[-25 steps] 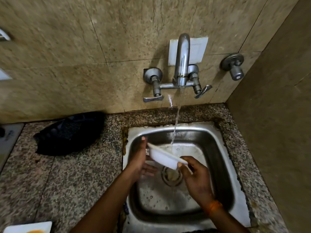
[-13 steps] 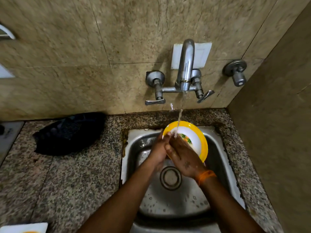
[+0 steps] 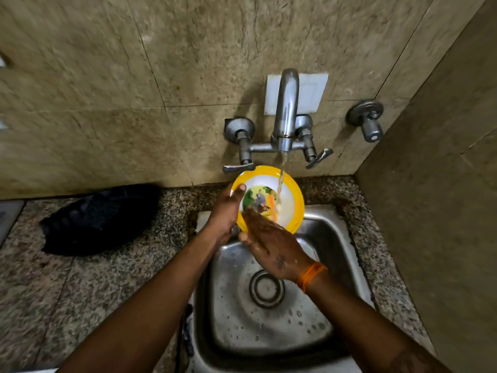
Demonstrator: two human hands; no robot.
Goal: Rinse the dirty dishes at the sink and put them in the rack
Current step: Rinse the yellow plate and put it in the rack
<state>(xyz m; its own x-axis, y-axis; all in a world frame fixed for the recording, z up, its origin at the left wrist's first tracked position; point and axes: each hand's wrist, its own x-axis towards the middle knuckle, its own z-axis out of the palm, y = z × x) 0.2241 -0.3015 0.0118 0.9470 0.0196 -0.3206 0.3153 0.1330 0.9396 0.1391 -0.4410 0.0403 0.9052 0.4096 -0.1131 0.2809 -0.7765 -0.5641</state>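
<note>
Up comes the plate point(image 3: 289, 196), higher than half a second ago, its top rim now level with the tap levers, and the right hand point(image 3: 271, 246) has slid lower across its face. Water from the tap point(image 3: 285, 109) strikes the upper right of the plate's white well and runs down toward the sink point(image 3: 336, 238). That tilt looks deliberate: face toward the person, lower edge over the basin, so the runoff drains in and not onto the counter point(image 3: 107, 278).

Left hand point(image 3: 224, 215) grips the left rim, thumb hooked over the yellow edge, remaining fingers behind the plate and out of sight. Right hand lies flat and wet, fingers straight and close together, pressed on the lower part of the picture in the middle, wiping by the look of it. Both forearms reach in from below, converging over the drain point(image 3: 266, 288).

Black cloth point(image 3: 102, 219) sits on the counter, left. No rack in view.
</note>
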